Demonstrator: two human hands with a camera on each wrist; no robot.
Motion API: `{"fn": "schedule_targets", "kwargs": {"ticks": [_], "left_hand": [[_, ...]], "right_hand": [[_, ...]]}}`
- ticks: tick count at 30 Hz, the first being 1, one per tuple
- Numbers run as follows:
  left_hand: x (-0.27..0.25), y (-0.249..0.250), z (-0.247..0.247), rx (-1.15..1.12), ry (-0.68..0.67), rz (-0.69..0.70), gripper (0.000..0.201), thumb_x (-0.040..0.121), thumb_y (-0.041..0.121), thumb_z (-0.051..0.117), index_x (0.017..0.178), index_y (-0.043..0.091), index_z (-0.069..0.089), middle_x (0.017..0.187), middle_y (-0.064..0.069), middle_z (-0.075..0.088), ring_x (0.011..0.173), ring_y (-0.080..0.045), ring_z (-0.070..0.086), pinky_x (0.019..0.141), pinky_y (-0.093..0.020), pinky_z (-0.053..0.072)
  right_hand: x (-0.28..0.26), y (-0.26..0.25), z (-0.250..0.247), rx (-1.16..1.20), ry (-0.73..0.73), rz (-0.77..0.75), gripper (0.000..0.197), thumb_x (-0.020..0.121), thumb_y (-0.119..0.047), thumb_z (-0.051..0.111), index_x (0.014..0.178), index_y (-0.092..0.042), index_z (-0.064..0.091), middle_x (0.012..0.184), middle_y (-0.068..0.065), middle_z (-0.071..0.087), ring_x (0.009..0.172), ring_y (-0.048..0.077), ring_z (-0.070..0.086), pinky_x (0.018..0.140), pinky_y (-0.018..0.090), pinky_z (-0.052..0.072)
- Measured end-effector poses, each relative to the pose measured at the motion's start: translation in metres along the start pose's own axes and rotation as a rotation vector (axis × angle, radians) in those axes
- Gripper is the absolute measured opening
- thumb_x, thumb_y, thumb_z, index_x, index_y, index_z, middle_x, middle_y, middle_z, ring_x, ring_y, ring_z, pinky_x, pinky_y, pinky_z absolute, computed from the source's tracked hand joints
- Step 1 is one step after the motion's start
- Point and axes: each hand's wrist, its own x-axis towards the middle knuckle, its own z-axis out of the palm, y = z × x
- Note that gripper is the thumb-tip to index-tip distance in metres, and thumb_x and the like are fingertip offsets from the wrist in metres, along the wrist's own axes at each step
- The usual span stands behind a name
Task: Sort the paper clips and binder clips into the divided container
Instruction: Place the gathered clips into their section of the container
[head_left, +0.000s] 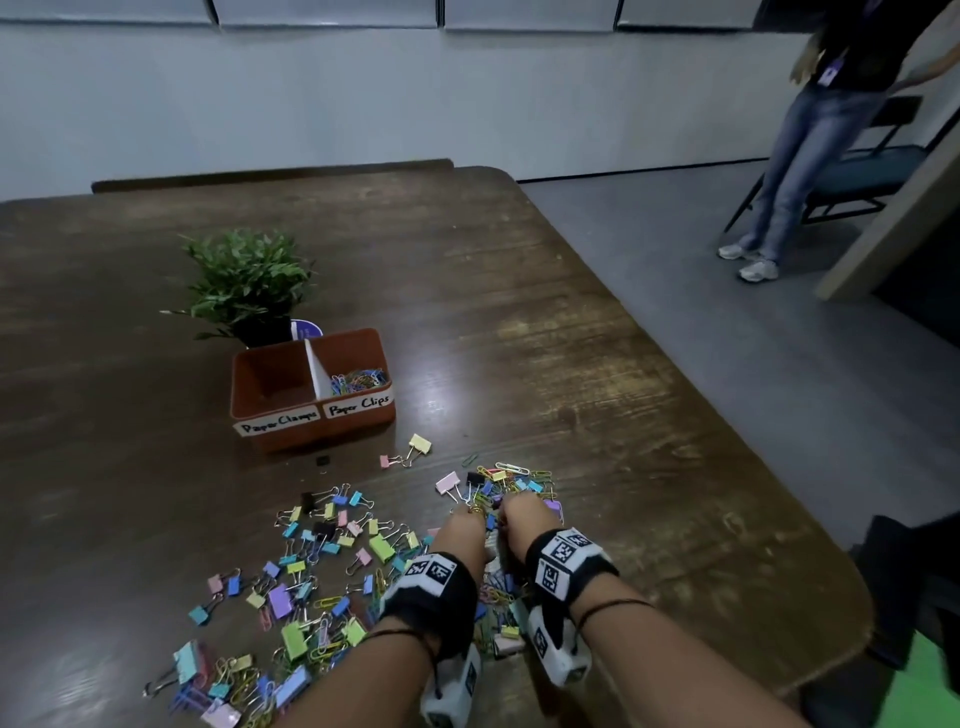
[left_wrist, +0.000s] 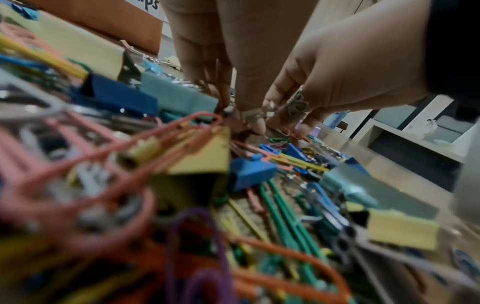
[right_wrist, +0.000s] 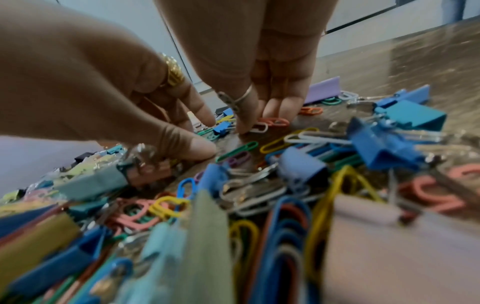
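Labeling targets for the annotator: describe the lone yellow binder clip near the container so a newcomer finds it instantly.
Start at the orange divided container in front of the potted plant on the wooden table. Just off its near right corner, below the "Paper Clips" label, lies the yellow binder clip. It sits apart from the big clip pile, touching only a small pink binder clip.

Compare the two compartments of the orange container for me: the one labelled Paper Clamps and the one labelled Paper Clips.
The Paper Clips compartment, on the right, holds a small heap of coloured paper clips; the Paper Clamps compartment, on the left, shows only bare orange floor. Each bears its own handwritten label on the front wall. They share one orange container, split by a white divider, and look similar in size.
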Motion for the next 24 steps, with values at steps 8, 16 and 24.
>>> {"fn": "schedule_targets", "kwargs": {"ticks": [8,16,24], "left_hand": [[0.001,-0.002,-0.004,0.075,0.009,0.051,0.026,0.093,0.006,0.046,0.117,0.003,0.056,0.130,-0.013,0.044,0.115,-0.027,0.051,0.093,-0.034,0.042],[-0.003,0.002,-0.005,0.092,-0.063,0.032,0.032,0.089,0.000,0.046,0.118,0.005,0.056,0.126,-0.015,0.051,0.116,-0.030,0.052,0.096,-0.037,0.042],[0.009,-0.029,-0.020,-0.254,0.153,0.055,0.022,0.092,-0.002,0.043,0.102,-0.010,0.061,0.084,-0.019,0.059,0.065,-0.014,0.050,0.070,-0.023,0.049]], "right_hand": [[-0.001,0.001,-0.008,-0.119,-0.046,-0.058,0.029,0.094,-0.004,0.043,0.121,0.003,0.051,0.122,0.020,0.055,0.112,0.033,0.056,0.090,0.037,0.045],[0.001,0.003,-0.014,-0.088,-0.034,-0.041,0.030,0.092,-0.003,0.043,0.119,0.001,0.057,0.122,0.019,0.056,0.114,0.032,0.055,0.090,0.034,0.045],[0.001,0.009,-0.023,0.103,-0.014,-0.105,0.021,0.088,-0.011,0.058,0.102,-0.003,0.070,0.108,0.011,0.067,0.105,0.024,0.059,0.093,0.027,0.045]]}}
